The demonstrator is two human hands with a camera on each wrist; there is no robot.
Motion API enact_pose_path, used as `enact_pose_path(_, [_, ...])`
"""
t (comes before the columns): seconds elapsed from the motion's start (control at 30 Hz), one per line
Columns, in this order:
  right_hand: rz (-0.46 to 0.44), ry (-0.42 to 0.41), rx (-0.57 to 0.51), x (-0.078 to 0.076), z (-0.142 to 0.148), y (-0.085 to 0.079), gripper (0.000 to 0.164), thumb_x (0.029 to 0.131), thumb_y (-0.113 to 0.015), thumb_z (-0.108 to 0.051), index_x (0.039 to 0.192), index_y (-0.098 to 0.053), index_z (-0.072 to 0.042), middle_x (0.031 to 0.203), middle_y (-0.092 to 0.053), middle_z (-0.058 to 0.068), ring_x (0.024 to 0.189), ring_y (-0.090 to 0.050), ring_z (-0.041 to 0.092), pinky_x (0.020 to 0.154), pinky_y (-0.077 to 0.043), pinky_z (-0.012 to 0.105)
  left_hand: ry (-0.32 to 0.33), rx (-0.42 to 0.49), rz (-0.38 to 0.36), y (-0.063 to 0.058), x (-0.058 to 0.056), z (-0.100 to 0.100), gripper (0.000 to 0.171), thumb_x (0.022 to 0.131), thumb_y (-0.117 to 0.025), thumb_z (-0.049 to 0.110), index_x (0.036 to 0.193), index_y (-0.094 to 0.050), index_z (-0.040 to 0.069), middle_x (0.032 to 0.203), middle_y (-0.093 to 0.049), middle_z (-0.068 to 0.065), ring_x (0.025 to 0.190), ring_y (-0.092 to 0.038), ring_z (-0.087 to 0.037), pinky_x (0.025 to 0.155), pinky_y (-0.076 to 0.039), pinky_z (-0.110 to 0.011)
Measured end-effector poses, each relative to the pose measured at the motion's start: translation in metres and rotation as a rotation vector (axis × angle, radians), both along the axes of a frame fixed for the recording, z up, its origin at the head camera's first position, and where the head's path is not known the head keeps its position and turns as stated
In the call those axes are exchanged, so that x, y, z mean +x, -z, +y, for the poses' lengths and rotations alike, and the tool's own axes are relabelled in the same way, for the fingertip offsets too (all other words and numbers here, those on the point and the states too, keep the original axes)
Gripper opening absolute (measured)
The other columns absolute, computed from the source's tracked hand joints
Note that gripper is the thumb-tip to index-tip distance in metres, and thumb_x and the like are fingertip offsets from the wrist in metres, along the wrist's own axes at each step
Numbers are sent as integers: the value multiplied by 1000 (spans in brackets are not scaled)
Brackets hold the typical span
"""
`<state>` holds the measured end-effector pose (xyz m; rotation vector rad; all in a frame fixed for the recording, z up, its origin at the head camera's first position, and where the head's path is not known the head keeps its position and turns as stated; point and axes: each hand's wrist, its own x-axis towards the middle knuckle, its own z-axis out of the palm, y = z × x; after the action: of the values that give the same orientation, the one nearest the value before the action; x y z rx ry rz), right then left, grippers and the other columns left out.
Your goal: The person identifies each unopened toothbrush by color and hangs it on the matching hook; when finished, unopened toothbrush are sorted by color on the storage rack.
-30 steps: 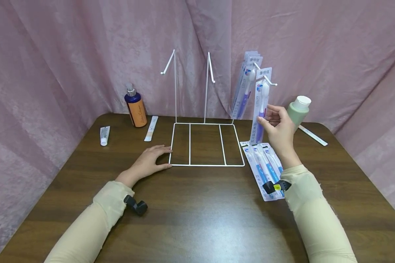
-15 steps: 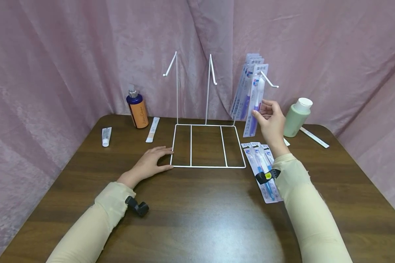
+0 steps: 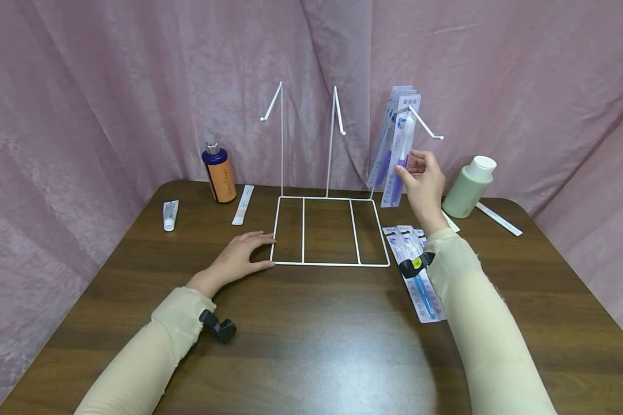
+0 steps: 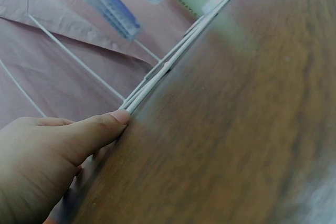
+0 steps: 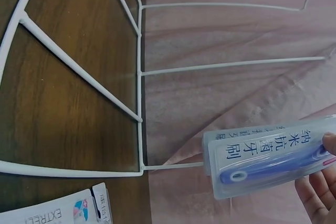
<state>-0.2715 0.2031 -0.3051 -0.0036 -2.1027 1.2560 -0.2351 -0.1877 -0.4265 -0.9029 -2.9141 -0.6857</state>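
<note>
My right hand (image 3: pixel 424 184) pinches a packaged purple toothbrush (image 3: pixel 398 173) between thumb and fingers. The pack's card top is on the right hook (image 3: pixel 426 122) of a white wire display rack (image 3: pixel 330 264), in front of other hanging toothbrush packs (image 3: pixel 380 155). In the right wrist view, the held pack (image 5: pixel 268 156) overlaps those behind it. My left hand (image 3: pixel 235 259) rests at the rack's front left corner, its thumb (image 4: pixel 107 127) on the wire. Beside the rack lie several blue toothbrush packs (image 3: pixel 420 288), partly under my right wrist.
A green bottle (image 3: pixel 467 187) with a white cap stands right of my right hand, near a white strip (image 3: pixel 499 219). At the left are a blue and orange pump bottle (image 3: pixel 220 176), a white sachet (image 3: pixel 243 205) and a small tube (image 3: pixel 170 216). Two other hooks (image 3: pixel 272 102) bear nothing.
My right hand has moved left and back, sliding the purple toothbrush pack along the hook from near its tip to the hanging packs. My left hand has stayed at the rack's corner.
</note>
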Motion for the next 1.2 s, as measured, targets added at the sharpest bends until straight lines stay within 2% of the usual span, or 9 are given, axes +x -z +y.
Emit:
enact_pose_path(0.17, [-23, 21, 17, -4, 3, 0, 45, 83, -74, -10, 123, -56, 2, 102, -64, 14, 78, -51, -2, 76, -49, 11, 3, 3, -2, 0, 1, 3, 59, 86, -69, 45, 136, -55, 17, 148, -47, -7, 140, -36, -33, 114, -26, -60])
enact_pose_path(0.4, [-85, 29, 93, -5, 10, -3, 45, 85, -73, -14, 123, -56, 3, 105, -65, 19, 88, -57, 14, 77, -48, 11, 12, 5, -2, -2, 0, 7, 59, 86, -69, 44, 136, -55, 16, 148, -47, -9, 140, -37, -34, 114, -26, -60])
enact_pose_path(0.6, [-83, 17, 116, -3, 14, -11, 44, 86, -73, -18, 124, -58, -1, 108, -67, 19, 83, -55, 1, 78, -49, 11, 12, 13, 12, -2, -1, 7, 61, 85, -71, 42, 136, -55, 15, 148, -47, -9, 140, -37, -33, 113, -26, -58])
enact_pose_path(0.67, [-88, 14, 118, -1, 17, -13, 44, 86, -72, -18, 125, -59, -3, 109, -67, 19, 83, -56, 1, 80, -50, 12, 8, 15, 16, -1, -2, 6, 60, 85, -71, 42, 136, -55, 15, 148, -47, -8, 140, -37, -33, 114, -26, -58])
enact_pose_path(0.87, [-111, 26, 206, 6, 26, -23, 42, 88, -70, -18, 126, -59, -4, 113, -67, 19, 97, -64, 25, 87, -53, 26, 7, 16, 28, 1, -2, 4, 60, 84, -71, 42, 135, -55, 15, 148, -47, -8, 139, -38, -34, 113, -26, -59])
enact_pose_path(0.93, [-130, 18, 235, 10, 29, -27, 41, 89, -69, -18, 126, -59, -3, 114, -66, 20, 99, -64, 29, 85, -52, 24, 9, 13, 28, 0, -2, 3, 60, 85, -71, 42, 135, -55, 15, 148, -47, -8, 139, -37, -34, 113, -26, -59])
enact_pose_path(1.1, [-211, -24, 307, 23, 41, -37, 43, 89, -68, -18, 129, -57, -3, 114, -63, 20, 96, -61, 25, 72, -41, 8, 14, 6, 22, -2, 0, 2, 60, 85, -71, 42, 136, -55, 15, 148, -47, -9, 139, -37, -34, 113, -27, -59])
enact_pose_path(1.2, [-245, -55, 369, 34, 50, -41, 45, 89, -68, -18, 130, -56, -3, 115, -64, 22, 96, -61, 26, 71, -39, 7, 16, -3, 22, -2, 0, 3, 60, 85, -70, 43, 136, -55, 14, 148, -47, -9, 139, -38, -34, 113, -27, -59])
